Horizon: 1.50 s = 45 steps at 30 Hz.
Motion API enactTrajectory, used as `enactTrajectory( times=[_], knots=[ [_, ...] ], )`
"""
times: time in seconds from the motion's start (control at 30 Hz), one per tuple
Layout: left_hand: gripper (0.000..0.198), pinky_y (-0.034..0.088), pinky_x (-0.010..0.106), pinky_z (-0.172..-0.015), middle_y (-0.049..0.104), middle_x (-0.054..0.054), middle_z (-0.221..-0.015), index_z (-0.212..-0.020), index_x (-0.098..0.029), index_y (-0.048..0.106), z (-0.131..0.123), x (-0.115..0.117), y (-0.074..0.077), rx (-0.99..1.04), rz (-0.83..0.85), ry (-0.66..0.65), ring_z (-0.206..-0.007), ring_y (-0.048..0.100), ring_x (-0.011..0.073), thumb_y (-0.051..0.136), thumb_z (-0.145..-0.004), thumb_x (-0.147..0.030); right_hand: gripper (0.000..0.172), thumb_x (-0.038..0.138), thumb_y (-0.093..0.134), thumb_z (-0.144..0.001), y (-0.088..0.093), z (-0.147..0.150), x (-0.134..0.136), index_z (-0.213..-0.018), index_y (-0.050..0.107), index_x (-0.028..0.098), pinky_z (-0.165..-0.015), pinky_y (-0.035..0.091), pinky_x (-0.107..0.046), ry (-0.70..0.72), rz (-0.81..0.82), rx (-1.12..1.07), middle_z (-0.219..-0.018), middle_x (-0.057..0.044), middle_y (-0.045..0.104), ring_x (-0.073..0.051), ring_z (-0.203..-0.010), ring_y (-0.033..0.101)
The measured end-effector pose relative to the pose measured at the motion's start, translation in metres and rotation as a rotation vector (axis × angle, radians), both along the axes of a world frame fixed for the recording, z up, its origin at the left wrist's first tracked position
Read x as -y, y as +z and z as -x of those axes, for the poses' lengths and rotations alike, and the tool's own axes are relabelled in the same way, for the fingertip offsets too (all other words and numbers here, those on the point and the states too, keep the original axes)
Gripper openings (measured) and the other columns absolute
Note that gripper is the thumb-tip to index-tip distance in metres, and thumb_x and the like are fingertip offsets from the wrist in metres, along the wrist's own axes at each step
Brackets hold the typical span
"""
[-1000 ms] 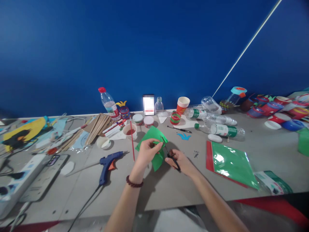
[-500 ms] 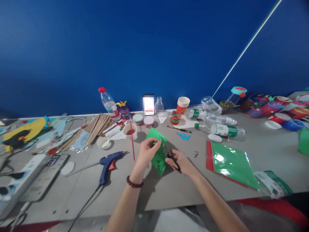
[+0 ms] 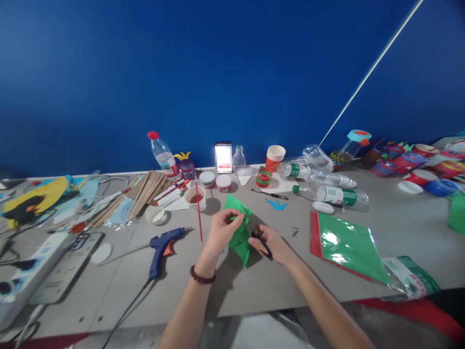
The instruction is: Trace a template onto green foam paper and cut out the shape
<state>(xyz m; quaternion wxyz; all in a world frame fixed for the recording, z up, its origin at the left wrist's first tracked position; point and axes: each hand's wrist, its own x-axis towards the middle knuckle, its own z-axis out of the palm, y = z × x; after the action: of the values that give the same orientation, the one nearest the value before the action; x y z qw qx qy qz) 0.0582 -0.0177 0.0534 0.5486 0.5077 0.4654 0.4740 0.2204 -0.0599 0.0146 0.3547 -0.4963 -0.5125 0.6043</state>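
Note:
A green sheet (image 3: 239,241), paper or thin felt, is pinched between the thumb and fingers of my left hand (image 3: 224,229). My right hand (image 3: 273,242) grips black-handled scissors (image 3: 262,244), whose blades reach up and left to the sheet's right edge, close to my left fingertips. How far the blades are apart is hard to see. Right of my hands lies a blue cut-out piece (image 3: 276,205), with a black pen (image 3: 270,195) behind it. Small dark scraps (image 3: 295,231) rest farther right.
Left of my hands are a blue glue gun (image 3: 162,247) with its cable, a cup of reddish liquid (image 3: 196,198) with a red brush across it, and wooden sticks (image 3: 148,193). Plastic bottles (image 3: 337,196) and a pack of green sheets (image 3: 350,246) lie right. A phone (image 3: 223,158) leans on the wall.
The green sheet has shifted very slightly, its lower end a little lower. Both hands stay nearly in place, with the scissors still at the sheet's edge.

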Motion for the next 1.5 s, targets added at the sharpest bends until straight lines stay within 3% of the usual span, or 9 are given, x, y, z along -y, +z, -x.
enactTrajectory(
  times=[0.93,1.5],
  knots=[
    [0.031,0.032,0.020,-0.049,0.057,0.000,-0.058,-0.064,-0.013,0.065,0.000,0.001,-0.002,0.002,0.042,0.006,-0.052,0.044,0.0081,0.076,-0.061,-0.041,0.047,0.053,0.075,-0.070,-0.011,-0.004,0.000,-0.069,0.039,0.023,-0.039,0.020,-0.021,-0.001,-0.030,0.017,-0.044,0.011,0.039,-0.007,-0.040,0.031],
    [0.031,0.032,0.021,-0.050,0.056,-0.001,-0.057,-0.062,-0.014,0.063,0.001,0.003,0.000,-0.015,0.013,0.018,-0.053,0.044,0.0087,0.075,-0.062,-0.042,0.049,0.052,0.078,-0.067,-0.001,-0.002,0.001,-0.067,0.039,0.023,-0.040,0.020,-0.021,0.000,0.006,-0.002,-0.043,0.011,0.039,-0.006,-0.039,0.030]
  ],
)
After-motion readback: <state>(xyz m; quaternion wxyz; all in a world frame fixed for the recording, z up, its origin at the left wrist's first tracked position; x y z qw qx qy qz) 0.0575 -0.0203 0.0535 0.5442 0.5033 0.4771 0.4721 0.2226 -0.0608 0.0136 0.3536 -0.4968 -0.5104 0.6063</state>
